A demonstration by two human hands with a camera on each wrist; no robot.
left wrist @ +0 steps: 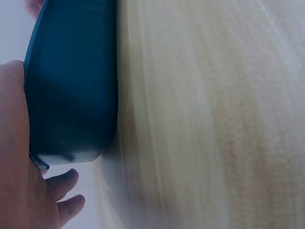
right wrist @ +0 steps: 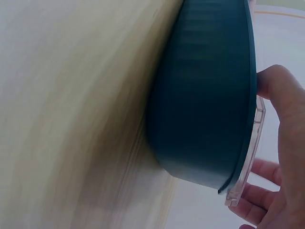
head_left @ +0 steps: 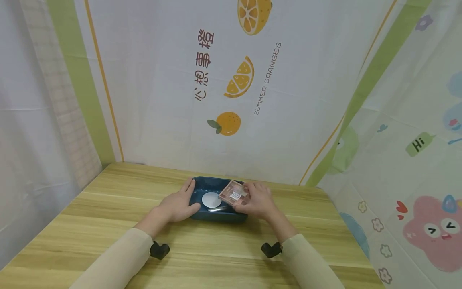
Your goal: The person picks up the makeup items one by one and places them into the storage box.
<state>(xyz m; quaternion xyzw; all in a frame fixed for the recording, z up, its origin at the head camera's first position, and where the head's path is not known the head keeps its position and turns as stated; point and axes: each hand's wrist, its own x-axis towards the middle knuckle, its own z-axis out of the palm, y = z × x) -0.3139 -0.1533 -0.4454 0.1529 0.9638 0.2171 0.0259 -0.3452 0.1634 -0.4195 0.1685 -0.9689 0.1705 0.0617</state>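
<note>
A dark blue rectangular box (head_left: 218, 217) with an open top stands on the table. My left hand (head_left: 177, 205) holds its left end, thumb at the near rim and fingers along the end wall; in the left wrist view, fingertips (left wrist: 71, 205) show beyond that end. At the box's right end, my right hand (head_left: 260, 201) grips a square eyeshadow palette (head_left: 228, 193) between thumb and fingers. The palette lies tilted over the box's right part, its clear edge (right wrist: 252, 148) along the rim. Inside the box are a white disc (head_left: 211, 200) and a thin silvery piece (head_left: 217, 208), partly hidden.
The wood-grain table (head_left: 216, 257) reaches back to a hanging white cloth (head_left: 162, 120) printed with oranges, close behind the box. Another printed cloth (head_left: 390, 180) hangs along the right side. Black wrist mounts (head_left: 159, 250) sit at both sleeves.
</note>
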